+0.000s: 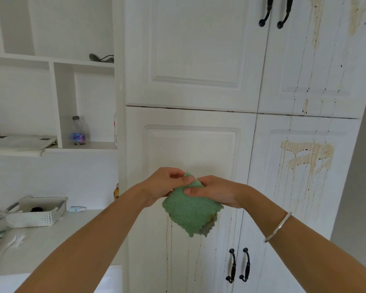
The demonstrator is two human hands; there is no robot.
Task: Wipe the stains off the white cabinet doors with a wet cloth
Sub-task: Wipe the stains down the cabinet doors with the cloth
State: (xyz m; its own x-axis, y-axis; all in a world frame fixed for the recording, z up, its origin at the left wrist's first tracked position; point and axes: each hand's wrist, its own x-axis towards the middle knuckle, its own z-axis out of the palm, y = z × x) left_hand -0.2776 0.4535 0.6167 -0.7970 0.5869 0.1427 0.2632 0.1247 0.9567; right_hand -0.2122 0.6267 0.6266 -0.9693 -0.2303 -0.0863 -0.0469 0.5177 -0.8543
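Observation:
A folded green cloth (190,214) hangs in front of the lower left cabinet door (190,149). My left hand (165,185) pinches its top corner, and my right hand (213,192) grips its upper edge beside it. The lower right door (300,208) carries a wide beige stain (306,154) with long drips below it. On the upper right door (317,60) there are beige streaks (315,22) and thin dark drip lines. Thin brown drips also run down the lower left door under the cloth.
Black handles sit at the top (276,12) and bottom (239,265) of the door seams. Open white shelves at left hold a plastic bottle (78,131). A white perforated basket (37,211) stands on the counter (72,235) at lower left. A grey wall borders the cabinet on the right.

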